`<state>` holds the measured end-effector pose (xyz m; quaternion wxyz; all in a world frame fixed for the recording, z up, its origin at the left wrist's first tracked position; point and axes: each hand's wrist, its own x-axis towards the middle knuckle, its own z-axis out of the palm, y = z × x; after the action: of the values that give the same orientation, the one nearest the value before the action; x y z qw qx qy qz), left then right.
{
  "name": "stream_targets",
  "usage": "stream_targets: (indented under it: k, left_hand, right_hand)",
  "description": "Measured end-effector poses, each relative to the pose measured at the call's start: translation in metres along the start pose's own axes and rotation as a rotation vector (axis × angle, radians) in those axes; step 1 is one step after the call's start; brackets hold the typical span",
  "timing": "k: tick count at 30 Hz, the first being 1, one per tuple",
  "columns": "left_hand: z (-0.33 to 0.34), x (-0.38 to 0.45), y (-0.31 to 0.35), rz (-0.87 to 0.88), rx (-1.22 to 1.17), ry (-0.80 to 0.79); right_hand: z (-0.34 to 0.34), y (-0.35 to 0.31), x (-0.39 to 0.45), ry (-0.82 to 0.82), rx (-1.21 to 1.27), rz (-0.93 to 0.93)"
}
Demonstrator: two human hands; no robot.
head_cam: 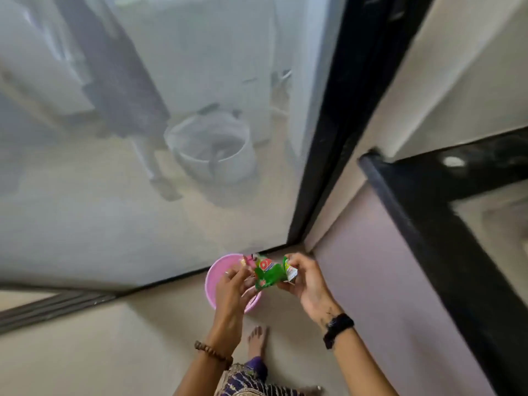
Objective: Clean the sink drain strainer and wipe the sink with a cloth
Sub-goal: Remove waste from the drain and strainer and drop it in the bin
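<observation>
A crumpled green wrapper (268, 274) with red and white print hangs above a pink bin (213, 277) that stands on the floor by the sliding door. My right hand (304, 281) pinches the wrapper's right end. My left hand (233, 284) holds its left side with curled fingers, just over the bin's opening. The bin holds some light scraps, mostly hidden by my hands. No sink, strainer or cloth is in sight.
A mesh sliding door (143, 138) fills the left; a grey bucket (214, 150) shows through it. Its black frame (323, 167) runs down to the corner. A black countertop edge (414, 224) lies at right above a mauve cabinet front (380, 281). My bare foot (257, 340) stands on the beige floor.
</observation>
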<state>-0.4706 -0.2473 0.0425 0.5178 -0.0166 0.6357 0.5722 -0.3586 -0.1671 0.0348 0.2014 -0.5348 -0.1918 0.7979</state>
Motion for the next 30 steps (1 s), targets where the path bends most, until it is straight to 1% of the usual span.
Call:
stream_targets:
  k: [4,6,11,14,15,16,18,19,20,22,24,27,30]
  left_hand:
    - [-0.059,0.079,-0.046,-0.149,-0.004,0.161]
    - [-0.082,0.124,-0.075,-0.214,0.023,0.225]
    - [-0.124,0.239,-0.156,-0.241,0.167,0.386]
    - [-0.142,0.294,-0.197,-0.245,0.315,0.364]
    - [-0.147,0.31,-0.208,-0.245,0.407,0.353]
    - [-0.152,0.321,-0.216,-0.242,0.551,0.33]
    - [-0.159,0.334,-0.231,-0.212,0.878,0.225]
    - [-0.16,0.335,-0.234,-0.182,1.004,0.153]
    - [-0.161,0.336,-0.236,-0.151,1.083,0.097]
    - [-0.161,0.337,-0.233,-0.114,1.157,0.077]
    - [-0.157,0.336,-0.221,-0.134,1.098,0.128]
    - [-0.144,0.325,-0.196,-0.229,0.823,0.21]
    - [-0.116,0.294,-0.166,-0.273,0.519,0.179]
  right_hand:
    - [0.018,0.075,0.099,0.154,-0.137,0.108]
    - [0.018,0.107,0.149,0.201,-0.214,0.144]
    - [0.006,0.179,0.272,0.252,-0.347,0.187]
    - [-0.008,0.214,0.328,0.286,-0.431,0.18]
    - [-0.011,0.223,0.342,0.294,-0.46,0.184]
    - [-0.013,0.23,0.352,0.289,-0.498,0.199]
    - [-0.018,0.244,0.365,0.253,-0.675,0.232]
    - [-0.019,0.246,0.367,0.245,-0.771,0.243]
    - [-0.019,0.247,0.366,0.241,-0.827,0.241]
    - [-0.015,0.243,0.362,0.238,-0.807,0.209]
    - [-0.01,0.234,0.355,0.235,-0.707,0.198]
    - [-0.003,0.216,0.339,0.271,-0.481,0.185]
    - [0.005,0.188,0.303,0.319,-0.184,0.192]
